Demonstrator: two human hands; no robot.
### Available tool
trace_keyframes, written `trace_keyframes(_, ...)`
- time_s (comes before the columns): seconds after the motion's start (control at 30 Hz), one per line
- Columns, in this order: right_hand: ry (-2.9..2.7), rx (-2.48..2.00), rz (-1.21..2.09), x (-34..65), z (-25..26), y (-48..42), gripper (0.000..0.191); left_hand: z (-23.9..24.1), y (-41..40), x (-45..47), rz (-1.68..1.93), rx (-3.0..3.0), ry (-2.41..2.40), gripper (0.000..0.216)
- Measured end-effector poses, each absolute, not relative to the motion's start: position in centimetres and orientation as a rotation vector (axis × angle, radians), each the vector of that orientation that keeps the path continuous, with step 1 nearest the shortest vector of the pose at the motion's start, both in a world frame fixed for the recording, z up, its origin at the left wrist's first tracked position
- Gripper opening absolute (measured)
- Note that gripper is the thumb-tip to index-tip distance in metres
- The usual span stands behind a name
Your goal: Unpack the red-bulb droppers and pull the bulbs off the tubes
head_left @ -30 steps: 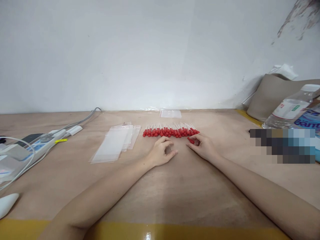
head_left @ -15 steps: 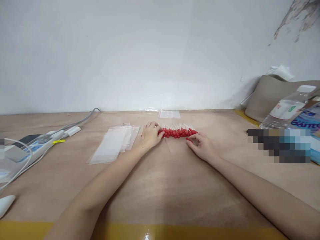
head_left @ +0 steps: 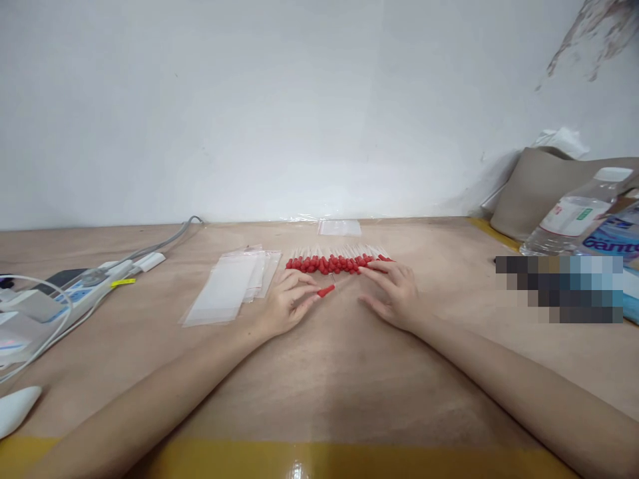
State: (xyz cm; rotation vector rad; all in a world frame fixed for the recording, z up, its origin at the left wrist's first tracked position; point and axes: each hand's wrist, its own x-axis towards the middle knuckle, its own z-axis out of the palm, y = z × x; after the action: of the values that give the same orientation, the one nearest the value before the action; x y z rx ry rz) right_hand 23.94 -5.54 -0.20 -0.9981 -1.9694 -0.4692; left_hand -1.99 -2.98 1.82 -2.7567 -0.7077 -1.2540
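A row of thin pale sticks with red ends [head_left: 329, 263] lies across the table, the red ends towards me. My left hand [head_left: 287, 305] is just in front of the row's left part, its thumb and forefinger pinched on one red-ended stick [head_left: 326, 291]. The pale part of that stick is hard to make out. At the row's right end rests my right hand [head_left: 397, 293], fingers apart and fingertips against the red ends. Nothing shows in its grip. Left of the row lie several clear plastic bags [head_left: 219, 289], overlapping.
Another clear bag [head_left: 340, 228] lies by the wall. On the left are a power strip [head_left: 74, 296] with cables and a white object [head_left: 20, 409]. A plastic bottle [head_left: 574, 216], a grey-brown bag-like item [head_left: 524, 193] and a blue package [head_left: 614, 236] stand right.
My left hand has come off the row towards me and now pinches a red-ended stick. My right hand has moved slightly left, its fingers opened; the red piece by its thumb is gone from there.
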Motion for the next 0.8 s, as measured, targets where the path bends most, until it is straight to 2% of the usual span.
trace_keyframes(0.13,-2.145,-0.896,-0.481,22.7,-0.1,-6.3,0.039,1.3,-4.1,-2.1,-1.281,-2.9,-0.605,0.02)
trace_keyframes(0.33,-2.24,-0.883,-0.398,22.2,-0.3,-6.3,0.016,1.4,-4.2,-1.6,-1.272,-2.998,-0.604,0.019)
trace_keyframes(0.53,-2.257,-0.907,-0.386,21.3,-0.2,-6.7,0.018,1.4,-4.6,-0.9,-1.093,-3.051,-0.734,0.043)
trace_keyframes(0.7,-2.247,-0.869,-0.419,20.3,-0.2,-6.9,0.024,0.5,-4.7,0.1,-0.954,-2.915,-0.77,0.02)
trace_keyframes(0.8,-2.247,-0.825,-0.41,20.2,-0.3,-7.0,0.025,0.4,-4.7,0.2,-0.93,-2.852,-0.778,0.022)
